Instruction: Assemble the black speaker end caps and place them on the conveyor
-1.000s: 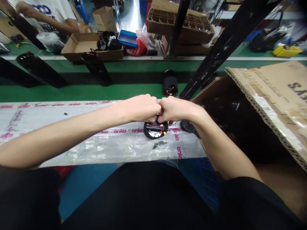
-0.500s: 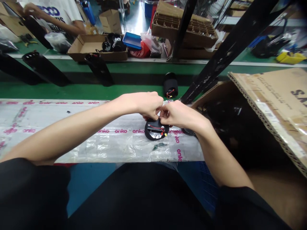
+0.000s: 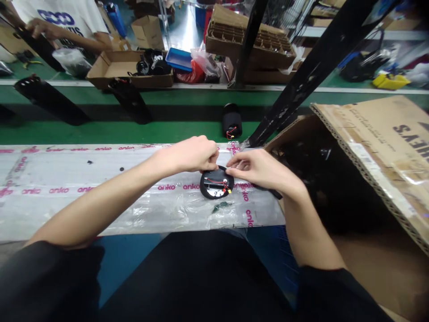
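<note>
plastic-wrapped bench (image 3: 181, 210) carries the round black part (image 3: 216, 184) before the person. left hand (image 3: 197, 155) curls at its eleven o'clock rim, grip untellable; right hand (image 3: 256, 167) loosely open around one. steadying the rim and sparing the red wires (image 3: 214, 180) should serve best.

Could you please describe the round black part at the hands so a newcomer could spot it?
Find the long white work surface printed with pink lettering. Toward its right end, by the bare left hand and right hand, sits the round black part. Unlike the short black cylinder beyond, it shows a silvery crescent below its red wires.
</note>
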Demonstrator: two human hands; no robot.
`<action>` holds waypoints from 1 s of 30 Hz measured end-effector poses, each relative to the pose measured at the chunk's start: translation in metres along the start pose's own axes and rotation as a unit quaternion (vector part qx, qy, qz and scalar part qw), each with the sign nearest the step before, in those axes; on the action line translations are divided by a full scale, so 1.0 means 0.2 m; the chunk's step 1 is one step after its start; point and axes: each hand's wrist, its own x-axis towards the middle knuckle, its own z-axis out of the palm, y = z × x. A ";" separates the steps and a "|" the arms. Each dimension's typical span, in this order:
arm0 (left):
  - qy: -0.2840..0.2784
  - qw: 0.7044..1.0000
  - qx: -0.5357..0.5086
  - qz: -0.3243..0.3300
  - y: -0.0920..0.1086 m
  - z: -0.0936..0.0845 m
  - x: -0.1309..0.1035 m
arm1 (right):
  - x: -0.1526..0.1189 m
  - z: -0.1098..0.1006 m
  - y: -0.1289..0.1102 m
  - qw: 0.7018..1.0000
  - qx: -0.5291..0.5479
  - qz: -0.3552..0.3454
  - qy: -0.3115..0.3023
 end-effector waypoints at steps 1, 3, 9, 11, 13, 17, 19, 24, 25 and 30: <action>0.003 1.000 -0.030 -0.003 -0.03 0.02 -0.01 | -0.05 -0.01 0.07 0.999 0.019 0.023 0.027; -0.007 0.993 -0.117 -0.002 -0.08 0.07 -0.04 | -0.14 -0.02 0.22 0.991 -0.006 0.079 0.104; 0.167 0.968 -0.181 0.043 -0.09 0.17 -0.19 | -0.31 0.13 0.57 0.960 -0.214 0.148 0.098; 0.184 0.976 -0.095 0.072 -0.04 0.19 -0.24 | -0.32 0.20 0.61 0.958 -0.236 0.144 0.080; 0.157 0.984 -0.014 0.087 0.00 0.20 -0.27 | -0.31 0.25 0.63 0.950 -0.260 0.154 0.074; 0.139 0.985 0.018 0.101 0.05 0.22 -0.27 | -0.28 0.26 0.62 0.943 -0.283 0.167 0.062; 0.155 0.981 -0.017 0.114 0.05 0.23 -0.25 | -0.28 0.26 0.59 0.954 -0.252 0.145 0.068; 0.225 0.953 -0.127 0.156 0.05 0.32 -0.24 | -0.29 0.33 0.51 0.975 -0.169 0.100 0.102; 0.239 0.945 -0.145 0.167 0.06 0.35 -0.23 | -0.28 0.36 0.51 0.975 -0.170 0.097 0.101; 0.372 0.894 -0.198 0.155 0.11 0.54 -0.20 | -0.29 0.45 0.51 0.977 -0.185 0.072 0.079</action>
